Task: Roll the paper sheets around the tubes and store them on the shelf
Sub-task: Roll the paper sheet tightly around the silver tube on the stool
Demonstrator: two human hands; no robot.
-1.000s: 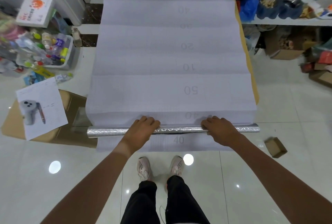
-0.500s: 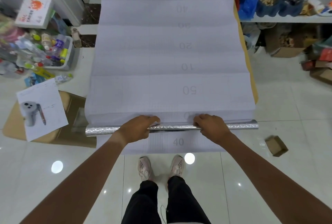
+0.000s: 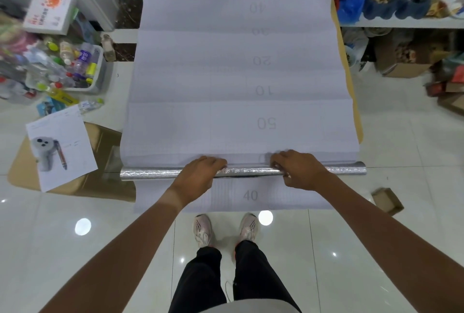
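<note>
Several large white paper sheets (image 3: 236, 81) with faint printed numbers lie overlapping on a table, the nearest sheet hanging over the front edge. A long silver foil-covered tube (image 3: 155, 172) lies across the sheets at the table's near edge. My left hand (image 3: 198, 177) rests palm down on the tube, left of its middle, fingers curled over it. My right hand (image 3: 298, 172) grips the tube right of the middle, fingers pinching the tube and the paper edge. The tube's middle is hidden under both hands.
A shelf (image 3: 401, 21) cluttered with goods stands at the right. Cardboard boxes (image 3: 401, 66) sit below it; a small box (image 3: 388, 201) lies on the floor. At left are a bin of bottles (image 3: 75, 69), flat cardboard (image 3: 100, 187) and a printed sheet (image 3: 60, 147).
Both hands have slid toward the tube's middle, the right hand more than the left. The tube stays at the table's front edge.
</note>
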